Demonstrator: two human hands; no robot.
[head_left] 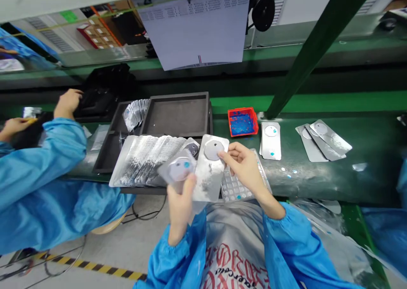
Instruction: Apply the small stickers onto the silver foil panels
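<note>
A green bench [372, 174] is shown, with a paper sheet [203, 34] hung above it and a co-worker's hand [67, 104] visible at the far left. By the left hand [179, 200], a first plate [167, 170] bearing a blue dot [186, 165] is grasped between thumb and fingers (its outline is blurred). Just beside it, partly overlapped, a second plate [206, 183] is pinched at its right edge by the right hand [244, 166], the thumb being laid on the grey disc [210, 150]. Both plates are thus held above the bench's near edge, between a fanned row [140, 162] and a clear tray [227, 185]. The work is judged to be midway: a blue dot is also seen on the top of a small stack [270, 143], near the red bin [255, 119], whereas none is seen on the second plate. Three loose plates [321, 140] are spread farther right. Whether the row is finished or awaiting handling cannot be told, its faces being mostly covered.
</note>
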